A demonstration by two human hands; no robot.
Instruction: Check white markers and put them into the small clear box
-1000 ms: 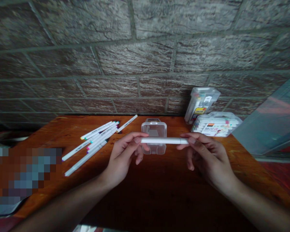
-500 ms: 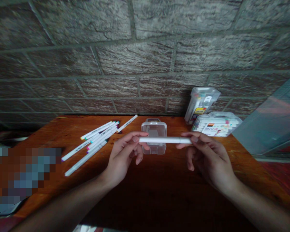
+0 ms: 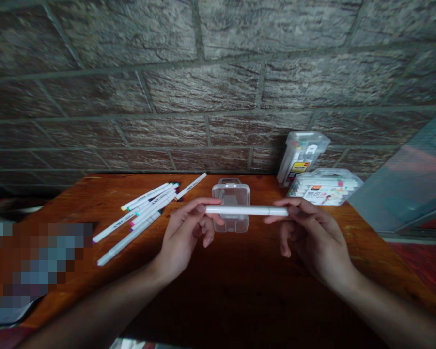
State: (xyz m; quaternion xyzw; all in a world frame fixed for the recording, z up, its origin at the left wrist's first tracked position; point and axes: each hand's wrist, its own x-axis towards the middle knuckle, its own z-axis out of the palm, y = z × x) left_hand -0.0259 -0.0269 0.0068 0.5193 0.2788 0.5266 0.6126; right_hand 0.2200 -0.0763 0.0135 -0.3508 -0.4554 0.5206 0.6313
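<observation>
1. Because my left hand [image 3: 179, 237] and right hand [image 3: 321, 237] are pinching opposite ends between thumb and fingers, the slim white marker [image 3: 243, 210] is lying level, in front of the small clear plastic case [image 3: 236, 224].
2. My lower fingers are curling away, probably leaving the barrel unobstructed.
3. Across my view, the marker is hiding part of the case.
4. Left of the case, loose white markers with coloured ends [image 3: 161, 198] are overlapping on the brown wooden table [image 3: 228, 291].
5. Right of the case, a tall clear marker box [image 3: 300, 157] and a wide clear marker box [image 3: 323, 189] are standing close together.
</observation>
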